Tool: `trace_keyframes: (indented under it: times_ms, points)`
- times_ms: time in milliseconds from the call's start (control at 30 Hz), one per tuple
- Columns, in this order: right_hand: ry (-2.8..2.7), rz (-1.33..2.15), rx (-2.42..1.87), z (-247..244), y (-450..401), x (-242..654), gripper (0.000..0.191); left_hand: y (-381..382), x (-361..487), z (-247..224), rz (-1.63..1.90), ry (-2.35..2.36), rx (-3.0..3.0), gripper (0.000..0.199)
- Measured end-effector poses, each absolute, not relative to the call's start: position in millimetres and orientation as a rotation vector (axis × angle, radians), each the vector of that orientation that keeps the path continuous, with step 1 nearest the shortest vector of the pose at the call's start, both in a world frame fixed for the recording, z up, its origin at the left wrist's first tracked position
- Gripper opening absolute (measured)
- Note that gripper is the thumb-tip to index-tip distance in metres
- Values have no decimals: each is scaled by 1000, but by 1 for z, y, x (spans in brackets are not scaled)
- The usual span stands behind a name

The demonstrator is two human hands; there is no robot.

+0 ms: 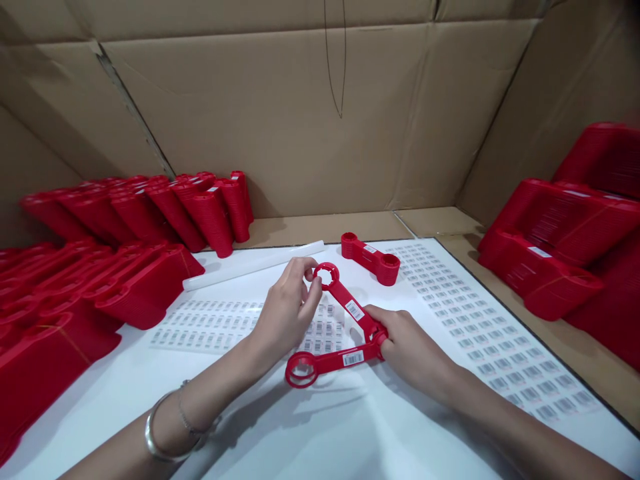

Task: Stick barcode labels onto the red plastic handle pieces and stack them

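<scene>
While left hand (pixel 285 313) and right hand (pixel 410 350) grip red wrenches (pixel 350 308) — barcoded

Packing bench (pixel 115 393) with cardboard walls (pixel 260 120), barcode label sheets (pixel 480 327)

Stickers: barcode sticker (pixel 354 310) on each red plastic wrench (pixel 341 295), digits too small to read.
Sheets: barcode label sheets (pixel 480 327) either side of wrench, nothing legible.
</scene>
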State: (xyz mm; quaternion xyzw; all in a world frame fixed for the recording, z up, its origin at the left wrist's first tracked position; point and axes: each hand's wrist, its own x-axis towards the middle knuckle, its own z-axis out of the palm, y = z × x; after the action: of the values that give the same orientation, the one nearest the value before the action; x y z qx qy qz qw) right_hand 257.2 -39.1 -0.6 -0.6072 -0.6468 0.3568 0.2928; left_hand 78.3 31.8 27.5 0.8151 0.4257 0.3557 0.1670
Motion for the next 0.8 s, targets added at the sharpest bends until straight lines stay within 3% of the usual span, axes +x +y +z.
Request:
trace_keyframes:
  times_ms: [200, 300, 400, 433, 533, 667, 800]
  points:
    - [-1674, 1005, -1530, -2, -38, 257, 38, 31, 80, 26, 1112, 1081, 2027, 12]
    - [-1647, 987, -1525, -4, -35, 259, 38, 30, 79, 25, 1089, 1071, 2088, 15]
    - [-1644, 970, -1535, -5, -33, 261, 38, 28, 78, 29, 1075, 1136, 2175, 5]
    - [-1643, 974, -1530, -5, -33, 262, 38, 28, 78, 30, 1060, 1162, 2190, 13]
    - [-1641, 979, -1517, -5, -33, 262, 39, 28, 77, 34, 869, 1250, 2234, 26]
    - [-1659, 957, -1553, -5, -34, 262, 38, 28, 74, 33, 471, 1306, 2383, 15]
    - [-1701, 958, -1619, -6, -35, 260, 33, 27, 72, 24, 346, 1112, 2610, 35]
